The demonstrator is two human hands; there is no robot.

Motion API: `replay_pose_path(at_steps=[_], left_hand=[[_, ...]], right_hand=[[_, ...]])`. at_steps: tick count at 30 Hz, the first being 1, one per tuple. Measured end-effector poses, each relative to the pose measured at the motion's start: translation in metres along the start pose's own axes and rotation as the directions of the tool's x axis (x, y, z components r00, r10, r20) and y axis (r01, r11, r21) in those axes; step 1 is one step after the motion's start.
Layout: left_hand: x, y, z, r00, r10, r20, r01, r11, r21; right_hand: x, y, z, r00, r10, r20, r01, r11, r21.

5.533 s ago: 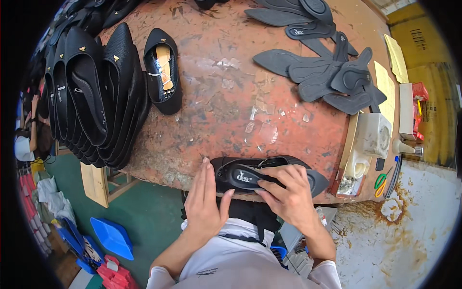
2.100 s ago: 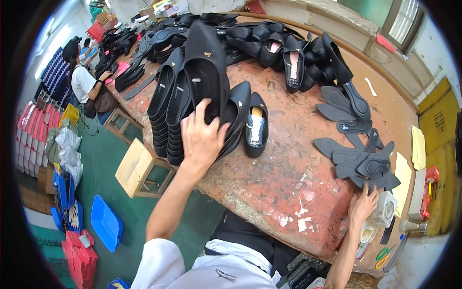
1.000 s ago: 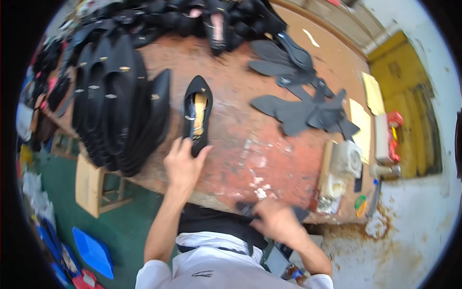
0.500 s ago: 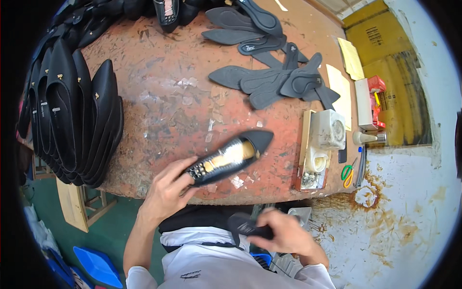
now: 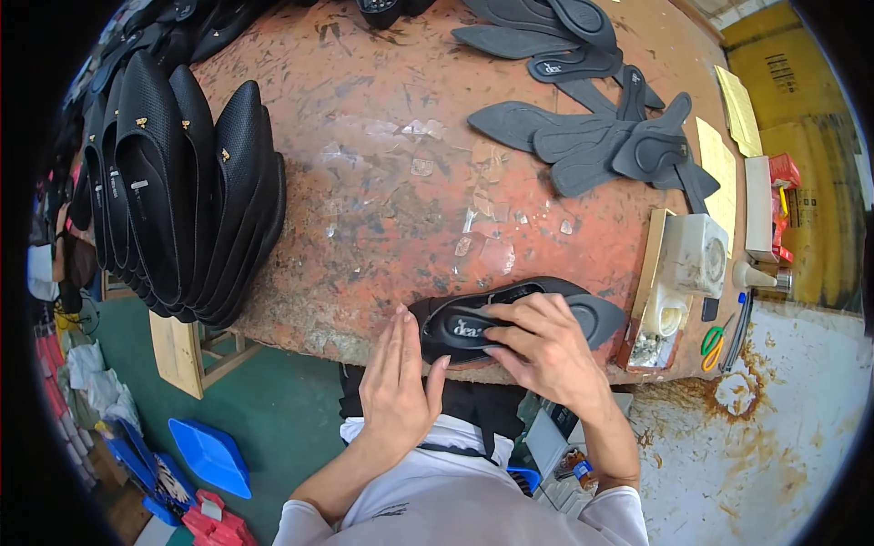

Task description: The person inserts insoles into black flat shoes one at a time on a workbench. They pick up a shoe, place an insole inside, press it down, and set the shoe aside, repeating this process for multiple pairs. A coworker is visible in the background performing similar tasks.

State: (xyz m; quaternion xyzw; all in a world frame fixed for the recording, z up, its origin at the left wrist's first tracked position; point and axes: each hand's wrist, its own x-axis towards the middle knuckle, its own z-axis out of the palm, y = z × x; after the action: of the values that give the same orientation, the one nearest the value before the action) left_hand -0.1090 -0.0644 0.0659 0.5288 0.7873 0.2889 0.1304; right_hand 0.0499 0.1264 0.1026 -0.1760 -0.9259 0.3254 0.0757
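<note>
A black pointed shoe [image 5: 446, 302] lies at the table's near edge, its toe side to the right. Over its opening is a dark insole [image 5: 466, 326] with a pale printed mark near the heel end and a rounded pad toward the other end. My right hand [image 5: 549, 353] grips the insole from above, fingers bent over its middle. How far the insole sits inside the shoe is partly hidden by that hand. Beside the heel, my left hand [image 5: 398, 387] has its fingers stretched out, the tips at the shoe's end; it holds nothing.
Nested black pointed shoes [image 5: 196, 191] stand at the left. Loose dark insoles [image 5: 592, 146] are piled at the far right. A white glue container [image 5: 694, 255], scissors [image 5: 715, 341] and yellow papers [image 5: 715, 168] lie along the right edge. A wooden stool [image 5: 177, 355] is below left.
The shoe has come down to the table's near edge. My right hand has brought the insole up from below onto it. My left hand has let go of the shoe and flattened beside the heel.
</note>
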Motion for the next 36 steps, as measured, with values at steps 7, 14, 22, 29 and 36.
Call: replay_pose_path(at_steps=[7,14,22,29,36], left_hand=[[0.005,0.006,-0.008,0.995,-0.074,0.064,0.078,0.995,-0.058],[0.029,0.022,-0.010,0.967,-0.085,0.240,0.042,0.983,0.177],[0.031,0.029,0.001,0.956,-0.115,0.271,0.017,0.940,0.340],[0.027,0.026,0.002,0.962,-0.113,0.249,0.035,0.954,0.298],[0.043,0.019,-0.017,0.900,0.131,0.416,-0.165,0.985,0.047]], right_hand=[[0.019,-0.002,0.029,0.999,-0.031,0.018,0.030,0.998,0.052],[0.023,-0.002,0.036,0.999,-0.023,0.026,0.023,1.000,-0.001],[-0.003,-0.018,0.008,0.812,0.491,-0.315,-0.579,0.741,-0.340],[0.002,-0.003,0.023,0.790,0.529,-0.309,-0.611,0.722,-0.324],[0.011,0.019,0.000,0.860,0.493,-0.129,-0.508,0.805,-0.307]])
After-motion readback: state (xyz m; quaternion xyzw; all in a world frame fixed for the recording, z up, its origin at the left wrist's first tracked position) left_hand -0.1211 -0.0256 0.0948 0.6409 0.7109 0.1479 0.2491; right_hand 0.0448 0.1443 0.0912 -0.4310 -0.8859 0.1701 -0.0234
